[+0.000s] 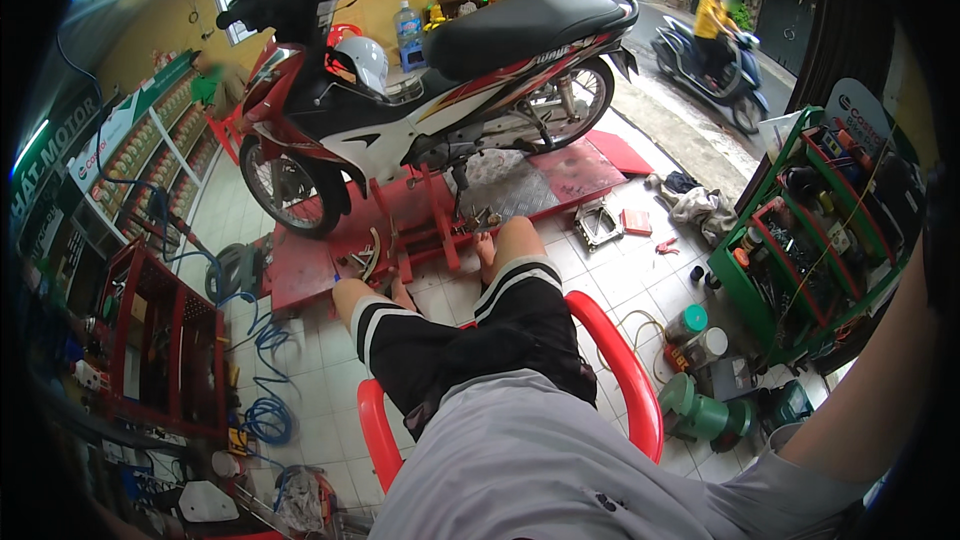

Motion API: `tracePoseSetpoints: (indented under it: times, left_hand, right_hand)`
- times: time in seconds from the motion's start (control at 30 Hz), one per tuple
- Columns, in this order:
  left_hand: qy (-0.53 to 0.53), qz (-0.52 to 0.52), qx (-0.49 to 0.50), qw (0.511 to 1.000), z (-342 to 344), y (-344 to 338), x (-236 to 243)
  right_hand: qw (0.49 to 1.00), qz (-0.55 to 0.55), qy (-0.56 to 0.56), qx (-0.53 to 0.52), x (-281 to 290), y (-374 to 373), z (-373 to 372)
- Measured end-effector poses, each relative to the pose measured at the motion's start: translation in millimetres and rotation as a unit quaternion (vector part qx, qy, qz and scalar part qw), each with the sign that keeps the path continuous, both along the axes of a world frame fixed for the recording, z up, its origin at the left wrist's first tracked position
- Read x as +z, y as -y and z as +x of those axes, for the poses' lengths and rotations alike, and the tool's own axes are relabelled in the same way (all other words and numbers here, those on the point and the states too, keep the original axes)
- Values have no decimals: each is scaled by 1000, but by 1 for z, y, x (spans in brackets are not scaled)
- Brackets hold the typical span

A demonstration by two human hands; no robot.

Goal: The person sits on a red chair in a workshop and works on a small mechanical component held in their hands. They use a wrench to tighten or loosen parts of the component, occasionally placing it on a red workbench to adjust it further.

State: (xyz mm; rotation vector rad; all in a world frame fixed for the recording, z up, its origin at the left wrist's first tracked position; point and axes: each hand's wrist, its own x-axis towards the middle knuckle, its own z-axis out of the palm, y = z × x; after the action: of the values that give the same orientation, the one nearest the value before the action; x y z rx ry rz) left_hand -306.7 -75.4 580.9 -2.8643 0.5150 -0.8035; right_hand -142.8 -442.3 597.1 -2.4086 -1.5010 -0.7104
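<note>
Neither of my hands shows in the picture. My right arm [860, 370] rises along the right edge, and its hand is lost past the dark rim. No part of my left arm is visible. I sit in a red plastic chair [640, 395], legs stretched forward. Ahead of me a red, white and black motorbike [380, 135] stands on a red lift platform [590, 172]. Small metal parts [487, 218] lie on the platform's near side. A square metal engine part [598, 225] and a red box [635, 222] rest on the tiles to its right.
A green tool rack [765, 315] full of tools stands at right, with jars [708, 345] and a green machine [695, 410] beside it. At left are a red cabinet [165, 340] and a coiled blue hose [268, 420]. Outside, a rider [712, 20] passes on a scooter [735, 80].
</note>
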Motion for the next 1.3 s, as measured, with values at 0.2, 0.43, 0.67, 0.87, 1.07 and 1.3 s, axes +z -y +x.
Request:
tracePoseSetpoints:
  times: [0.2, 0.43, 0.67, 0.87, 1.07, 1.3]
  left_hand:
    - [4, 5, -7, 1000, 0, 3, 5]
    - [9, 11, -10, 1000, 2, 4, 5]
    - [19, 17, -16, 1000, 9, 6, 7]
    - [62, 28, -25, 997, 29, 4, 26]
    - [139, 1, -29, 990, 123, -42, 13]
    - [-59, -47, 40, 996, 321, -184, -297]
  right_hand:
    - [1000, 5, 0, -2, 5, 0, -3]
    - [1000, 5, 1, 3, 8, -6, -1]
    - [1000, 9, -3, 13, 8, -18, 8]
    - [999, 19, -16, 39, 9, -47, 32]
    - [996, 18, -74, 55, -23, -114, 103]
    - [940, -74, -327, 61, -247, -229, 253]
